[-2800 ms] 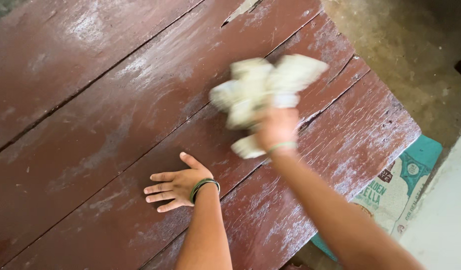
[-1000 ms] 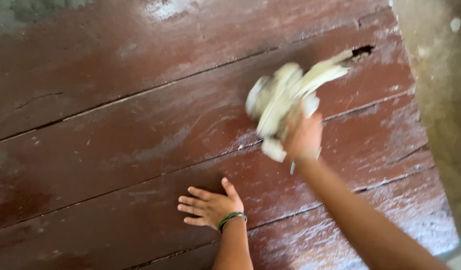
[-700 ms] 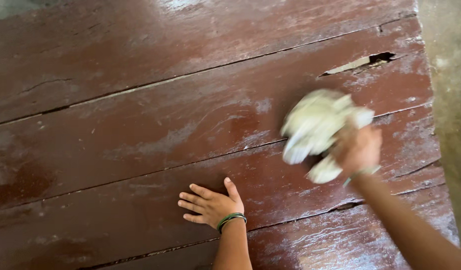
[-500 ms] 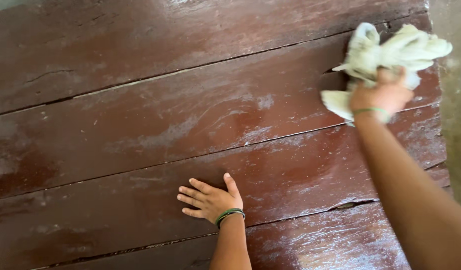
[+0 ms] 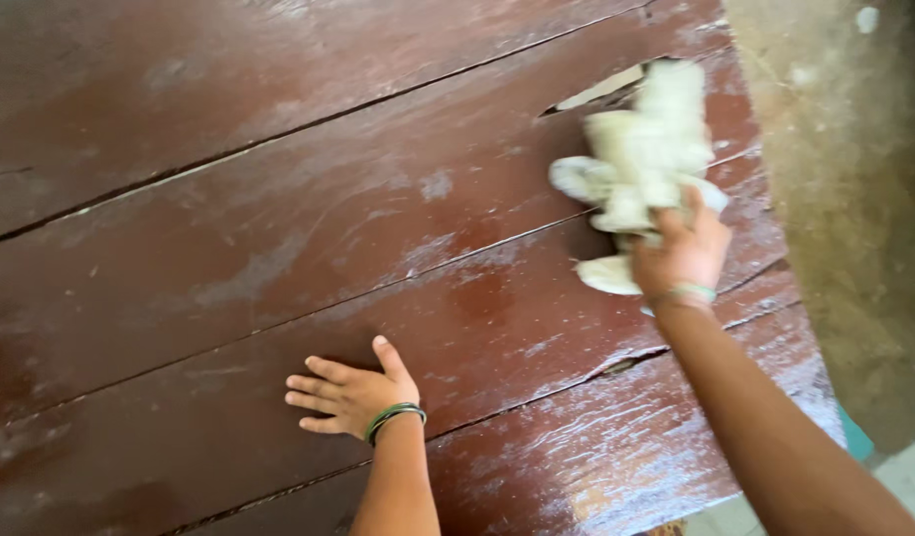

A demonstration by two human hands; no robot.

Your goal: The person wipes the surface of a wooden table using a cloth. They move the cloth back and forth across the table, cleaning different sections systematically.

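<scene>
The right hand (image 5: 681,253) is closed around a bunched, off-white rag (image 5: 641,164), fingers wrapped over its lower part so the cloth bulges out above and to the left of the knuckles. The rag is blurred, so it can't be told for sure whether it presses on the wood or hangs just above it; it looks to be at the surface. A thin pale-green band (image 5: 682,294) sits on the right wrist, w/ the forearm running down to the lower right corner of the view.

The left hand (image 5: 346,394) holds nothing: it lies flat, palm down, fingers spread a little and pointing left, thumb up toward the far side. Dark green bangles (image 5: 394,417) (two or three, stacked close) ring its wrist. The two hands are well apart, the left nearer the person, the right farther off and to the right.

Both are over a red-brown painted plank table (image 5: 229,248), made of long boards w/ dark gaps between them. The paint is worn and streaked w/ pale dusty patches, esp. in the middle and along the near right boards, which look glossy. Just above-left of the rag there's a split (image 5: 596,91) in a board, a pale sliver showing through.

Beyond the table's right edge is a rough grey-brown concrete floor (image 5: 845,199), and a bit of teal (image 5: 854,435) shows near the lower right corner.
</scene>
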